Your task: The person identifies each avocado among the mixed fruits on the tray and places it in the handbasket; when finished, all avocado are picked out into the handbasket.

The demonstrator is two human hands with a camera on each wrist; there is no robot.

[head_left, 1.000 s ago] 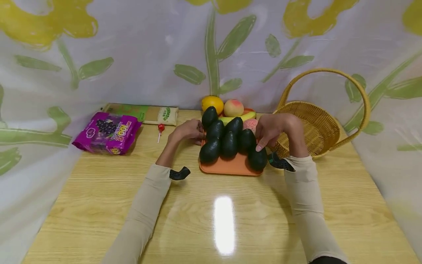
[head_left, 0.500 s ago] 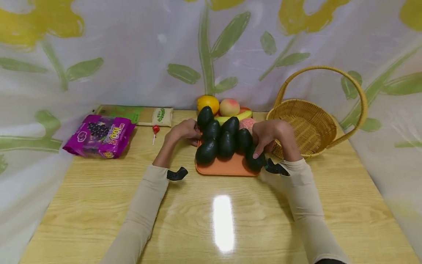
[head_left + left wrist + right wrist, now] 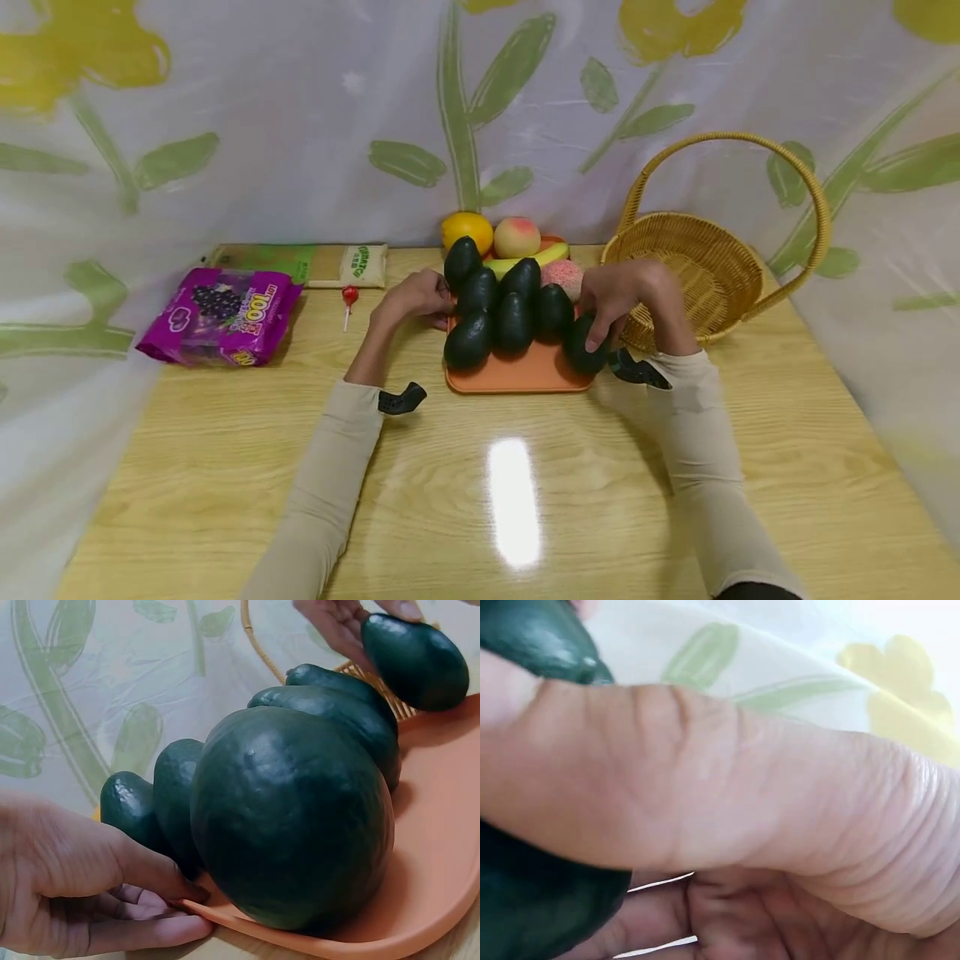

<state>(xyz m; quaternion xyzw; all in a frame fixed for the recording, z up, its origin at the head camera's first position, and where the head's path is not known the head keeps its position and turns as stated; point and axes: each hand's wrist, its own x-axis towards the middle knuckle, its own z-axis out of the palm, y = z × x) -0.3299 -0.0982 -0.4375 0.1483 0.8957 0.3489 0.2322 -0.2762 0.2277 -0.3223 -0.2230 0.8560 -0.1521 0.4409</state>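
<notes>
Glossy avocados, matt plastic-looking tray, woven wicker basket

- A wood-grained table stretched wide!
- Left: purple bag sat, flat packet behind, red lollipop beside!
- Orange tray lay centre; wicker basket stood right!

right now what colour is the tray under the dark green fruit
Pale orange; the tray shows best in the left wrist view.

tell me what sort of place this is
Likely a staged tabletop workspace, though the wider room is out of view: a glossy pale wood-grain table, a whitish sheet printed with yellow flowers hanging close behind it, and an orange rectangular tray of dark green rounded avocados.
</notes>
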